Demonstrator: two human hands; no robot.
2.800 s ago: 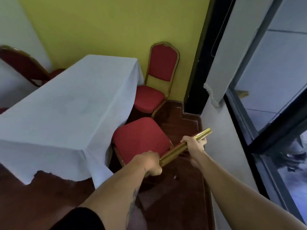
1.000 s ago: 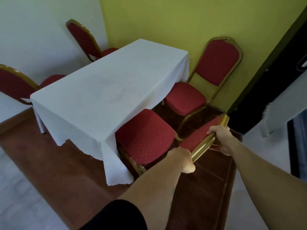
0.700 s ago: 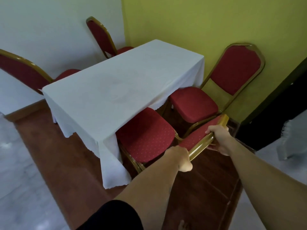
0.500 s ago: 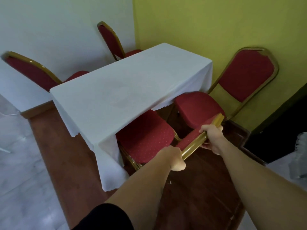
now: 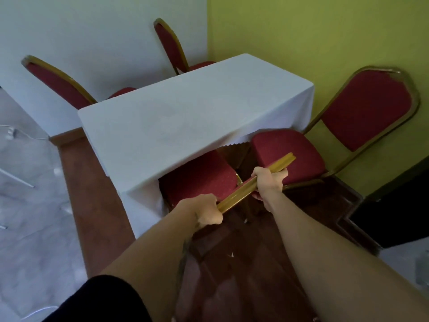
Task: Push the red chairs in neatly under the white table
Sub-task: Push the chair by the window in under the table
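Both hands, left hand (image 5: 207,209) and right hand (image 5: 269,181), have fingers closed around the near chair's gold top rail (image 5: 236,194). Its red seat (image 5: 199,178) lies partly under the white tabletop (image 5: 185,112), at 12 o'clock from the hands.

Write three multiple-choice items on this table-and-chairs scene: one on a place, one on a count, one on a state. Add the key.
1. Where does the chair by the yellow wall stand?
A. pushed fully under
B. angled, seat mostly outside the table
C. tipped over

2. How many red chairs show?
A. two
B. four
C. six

3. What are the hands doing?
A. both grip the near chair's gold top rail
B. lifting the tablecloth
C. hanging free

Key: 1 B, the chair by the yellow wall sits askew beside the white table. 2 B, four show. 3 A, left hand and right hand clasp the top rail.
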